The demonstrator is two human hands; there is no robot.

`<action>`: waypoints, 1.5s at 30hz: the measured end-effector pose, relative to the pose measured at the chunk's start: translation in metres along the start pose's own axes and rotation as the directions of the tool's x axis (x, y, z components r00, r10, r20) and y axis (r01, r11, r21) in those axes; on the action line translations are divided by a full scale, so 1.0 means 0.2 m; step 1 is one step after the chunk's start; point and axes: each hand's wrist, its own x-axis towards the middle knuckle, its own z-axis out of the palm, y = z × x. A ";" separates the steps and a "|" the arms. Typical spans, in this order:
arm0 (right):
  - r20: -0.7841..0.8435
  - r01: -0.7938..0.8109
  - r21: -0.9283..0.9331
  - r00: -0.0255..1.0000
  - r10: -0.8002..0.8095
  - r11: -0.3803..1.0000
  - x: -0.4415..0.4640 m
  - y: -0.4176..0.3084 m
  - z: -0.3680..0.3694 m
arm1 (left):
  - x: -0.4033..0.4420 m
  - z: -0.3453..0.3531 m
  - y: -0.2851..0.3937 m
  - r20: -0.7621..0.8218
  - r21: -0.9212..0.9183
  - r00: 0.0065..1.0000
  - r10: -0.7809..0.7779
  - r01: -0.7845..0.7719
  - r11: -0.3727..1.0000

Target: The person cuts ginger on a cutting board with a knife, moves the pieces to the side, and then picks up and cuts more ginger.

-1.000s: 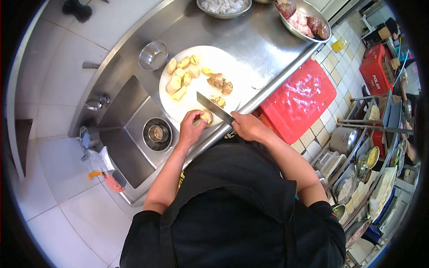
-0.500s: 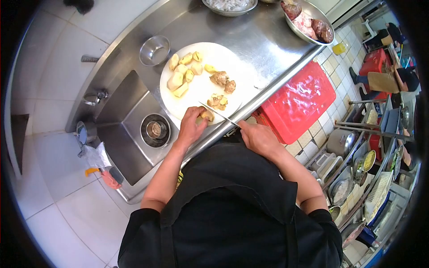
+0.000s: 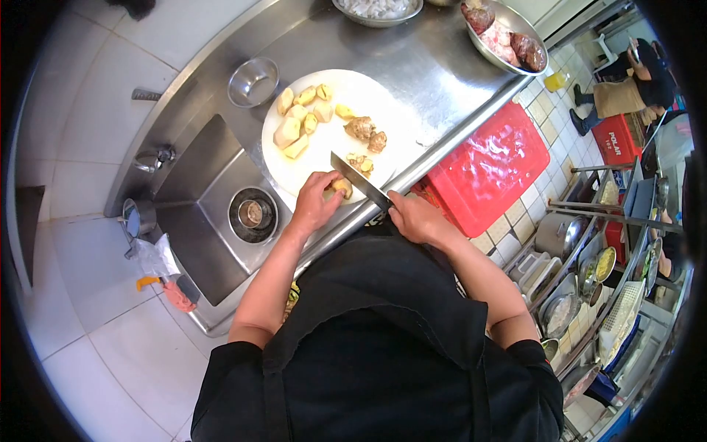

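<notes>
My left hand [image 3: 317,200] grips a partly peeled root piece [image 3: 342,188] at the near edge of a round white board [image 3: 294,175]. In my right hand [image 3: 414,215] is the handle of a broad knife [image 3: 361,180], its blade pointing up and left over the board, close to the root piece. Brown peelings [image 3: 360,161] lie just beyond the blade. Farther back are unpeeled brown roots [image 3: 359,128], and several peeled yellowish pieces [image 3: 287,132] are grouped at the board's left side.
A steel sink [image 3: 210,247] is at left, with a small metal bowl [image 3: 253,82] above it. Bowls of pale food [image 3: 377,9] and bagged meat [image 3: 527,50] stand at the back. A red lid [image 3: 490,169] is beside the counter. A person [image 3: 626,92] stands beyond, near shelves.
The knife blade has turned from edge-on to showing its flat side. My left hand still holds the root piece. The other person at the upper right has moved and appears more fully.
</notes>
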 end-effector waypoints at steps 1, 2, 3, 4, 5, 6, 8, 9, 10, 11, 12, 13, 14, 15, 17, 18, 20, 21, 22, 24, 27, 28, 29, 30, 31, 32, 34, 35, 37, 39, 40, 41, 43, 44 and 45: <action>-0.001 0.019 0.061 1.000 -0.019 0.998 0.03 0.03 0.02 | 0.00 0.00 -0.01 -0.004 -0.021 1.000 0.018 -0.018 1.000; -0.002 0.020 0.062 1.000 -0.020 0.998 0.05 0.05 0.04 | 0.00 -0.01 -0.01 -0.008 -0.041 0.999 0.036 -0.036 0.998; 0.002 0.038 0.112 0.999 -0.038 0.993 0.08 0.05 0.06 | 0.00 -0.02 -0.01 -0.006 -0.039 0.999 0.037 -0.037 0.999; 0.004 0.055 0.160 0.998 -0.057 0.986 0.09 0.05 0.07 | 0.00 -0.03 -0.01 0.024 -0.052 0.999 0.031 -0.030 0.998; 0.001 0.056 0.161 0.998 -0.057 0.985 0.11 0.05 0.07 | 0.01 -0.04 -0.01 0.052 -0.065 0.998 0.025 -0.022 0.998; 0.017 0.028 0.162 0.999 -0.031 0.986 0.13 0.04 0.07 | 0.00 -0.04 -0.04 0.052 -0.063 0.998 0.026 -0.023 0.998; 0.034 0.009 0.164 0.999 -0.015 0.986 0.14 0.01 0.08 | -0.03 -0.05 -0.12 0.088 -0.215 0.996 -0.025 0.043 0.976; 0.001 -0.011 0.148 1.000 0.010 0.989 0.12 -0.02 0.07 | -0.04 -0.07 -0.11 0.085 -0.211 0.996 -0.028 0.045 0.976; -0.031 -0.032 0.133 0.999 0.037 0.991 0.10 -0.04 0.07 | -0.06 -0.07 -0.11 0.078 -0.213 0.997 -0.021 0.037 0.976; -0.025 -0.031 0.133 0.999 0.034 0.991 0.06 -0.06 0.05 | -0.08 -0.08 -0.10 0.071 -0.216 0.997 -0.016 0.031 0.976; -0.071 -0.003 0.114 0.997 0.011 0.993 0.02 -0.10 0.02 | -0.08 -0.09 -0.08 0.070 -0.218 0.997 -0.021 0.036 0.975; -0.116 0.024 0.094 0.993 -0.013 0.995 -0.02 -0.12 0.00 | -0.08 -0.10 -0.05 0.059 -0.169 0.998 0.002 0.008 0.986; -0.110 0.024 0.091 0.994 -0.013 0.996 -0.05 -0.12 -0.02 | -0.08 -0.09 -0.04 0.049 -0.120 0.998 0.026 -0.020 0.993; -0.110 0.035 0.045 0.994 -0.030 0.998 -0.07 -0.13 -0.03 | -0.07 -0.08 -0.04 0.045 -0.123 0.999 0.023 -0.017 0.992; -0.108 0.046 -0.006 0.993 -0.047 0.999 -0.10 -0.11 -0.04 | -0.07 -0.06 -0.04 0.010 -0.015 1.000 0.004 -0.004 1.000; -0.091 0.037 -0.031 0.995 -0.040 0.999 -0.11 -0.09 -0.03 | -0.06 -0.05 -0.03 0.008 -0.017 1.000 0.004 -0.004 1.000; -0.074 0.028 -0.059 0.997 -0.032 0.998 -0.12 -0.09 -0.02 | -0.06 -0.05 -0.03 -0.015 0.006 1.000 0.011 -0.011 1.000; -0.068 0.027 -0.081 0.997 -0.033 0.996 -0.13 -0.08 -0.03 | -0.06 -0.05 -0.01 -0.016 0.004 1.000 0.011 -0.011 1.000; -0.062 0.027 -0.103 0.998 -0.034 0.994 -0.13 -0.09 -0.03 | -0.06 -0.04 0.00 -0.024 0.001 1.000 -0.016 0.016 1.000; -0.071 0.050 -0.133 0.996 -0.060 0.990 -0.13 -0.09 -0.02 | -0.05 -0.05 0.02 -0.032 -0.003 0.999 -0.044 0.043 0.999; -0.066 0.067 -0.164 0.995 -0.079 0.984 -0.12 -0.10 -0.02 | -0.04 -0.05 0.03 -0.028 -0.054 0.996 -0.089 0.087 0.995; -0.055 0.064 -0.166 0.996 -0.074 0.984 -0.12 -0.11 -0.02 | -0.04 -0.05 0.03 -0.032 -0.042 0.996 -0.083 0.082 0.996; -0.052 0.065 -0.166 0.996 -0.075 0.984 -0.11 -0.12 -0.02 | -0.05 -0.04 0.02 -0.036 -0.029 0.996 -0.077 0.076 0.997; -0.044 0.059 -0.165 0.997 -0.067 0.984 -0.10 -0.13 -0.02 | -0.05 -0.04 0.02 -0.037 -0.030 0.996 -0.078 0.077 0.997; -0.036 0.053 -0.164 0.998 -0.060 0.985 -0.09 -0.14 -0.03 | -0.05 -0.03 0.01 -0.046 -0.052 0.995 -0.093 0.091 0.995; -0.037 0.053 -0.165 0.998 -0.060 0.985 -0.07 -0.14 -0.03 | -0.05 -0.03 0.01 -0.055 -0.073 0.993 -0.107 0.103 0.992; 0.013 0.047 -0.129 0.999 -0.046 0.991 -0.04 -0.16 -0.03 | -0.06 -0.03 0.01 -0.057 -0.074 0.992 -0.111 0.107 0.992; 0.009 0.048 -0.132 0.999 -0.047 0.990 -0.01 -0.16 -0.01 | -0.06 -0.03 0.01 -0.059 -0.075 0.991 -0.118 0.113 0.991; 0.004 0.106 -0.137 0.994 -0.106 0.985 0.04 -0.14 0.03 | -0.06 -0.03 0.01 -0.057 -0.088 0.991 -0.119 0.113 0.990; 0.023 0.053 -0.126 0.998 -0.050 0.991 0.13 -0.17 0.06 | -0.07 -0.03 0.00 -0.051 -0.098 0.991 -0.125 0.120 0.988; 0.048 0.002 -0.113 0.999 0.003 0.994 0.15 -0.18 0.07 | -0.08 -0.03 -0.02 -0.038 -0.109 0.992 -0.118 0.114 0.988; 0.043 0.007 -0.114 0.999 -0.003 0.993 0.16 -0.17 0.08 | -0.10 -0.03 -0.03 -0.028 -0.119 0.993 -0.113 0.108 0.987; -0.023 0.032 -0.034 0.999 -0.032 0.999 0.18 -0.17 0.09 | -0.13 -0.05 -0.02 -0.041 -0.105 0.996 -0.082 0.078 0.991; -0.024 0.036 -0.035 0.999 -0.036 0.999 0.17 -0.16 0.08 | -0.14 -0.05 -0.01 -0.052 -0.099 0.997 -0.053 0.048 0.994; -0.051 0.018 -0.021 0.999 -0.019 1.000 0.15 -0.17 0.07 | -0.14 -0.05 -0.01 -0.071 -0.134 0.997 0.009 -0.019 0.991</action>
